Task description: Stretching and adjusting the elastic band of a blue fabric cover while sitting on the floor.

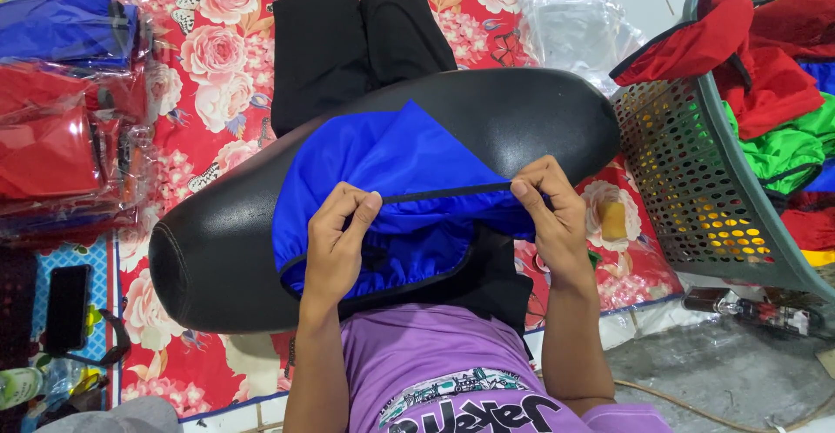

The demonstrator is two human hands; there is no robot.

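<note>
Left hand [337,233] and right hand [546,203] each pinch, grip closed, the black elastic hem [444,193] of a blue cover [391,159] lying on a black seat [522,116] across the lap.

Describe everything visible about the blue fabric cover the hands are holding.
The bright blue fabric cover looks thin and slightly shiny, edged with black elastic trim. It lies draped and wrinkled over the middle of a long black padded seat. The left hand and right hand pinch the trim, pulling it taut between them.
</note>
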